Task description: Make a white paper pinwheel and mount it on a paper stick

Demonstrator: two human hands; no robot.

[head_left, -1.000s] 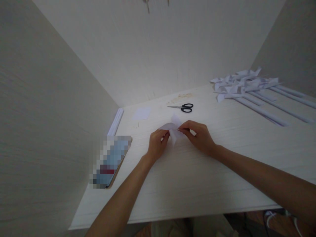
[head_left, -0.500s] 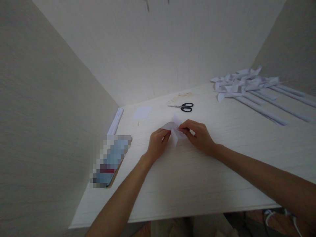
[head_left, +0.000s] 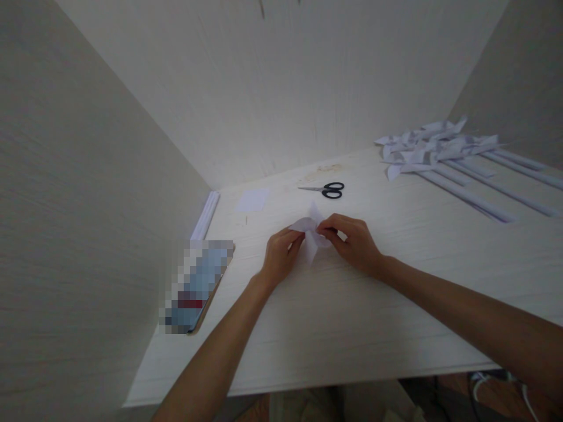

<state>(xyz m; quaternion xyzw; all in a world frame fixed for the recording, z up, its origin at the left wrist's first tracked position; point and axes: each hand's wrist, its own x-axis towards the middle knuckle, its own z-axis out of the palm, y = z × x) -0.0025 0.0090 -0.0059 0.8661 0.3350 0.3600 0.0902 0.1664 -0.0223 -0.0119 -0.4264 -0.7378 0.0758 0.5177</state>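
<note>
At the near left of the white, wood-grained table (head_left: 334,328) lies a flat, rectangular device with a gold-coloured edge (head_left: 202,287), its face pixelated. Farther in, the bare left hand (head_left: 281,255) clamps the left side of a white, four-flapped folded-paper piece (head_left: 310,231) between thumb and fingers. The bare right hand (head_left: 354,240) pinches the same piece near its middle, thumb and forefinger together.

Change over the last second: the left fingertips and the left flap shift slightly toward the right hand — a small displacement, with both grips maintained. This is judged a fine adjustment of the hold, not a release; the piece remains in work.

Beyond the hands, the flat white paper square (head_left: 253,200) and the black-handled metal scissors (head_left: 326,189) rest unused. At far right — well apart from the hands — lies a pile of white paper pinwheels on rolled sticks (head_left: 422,153).
</note>
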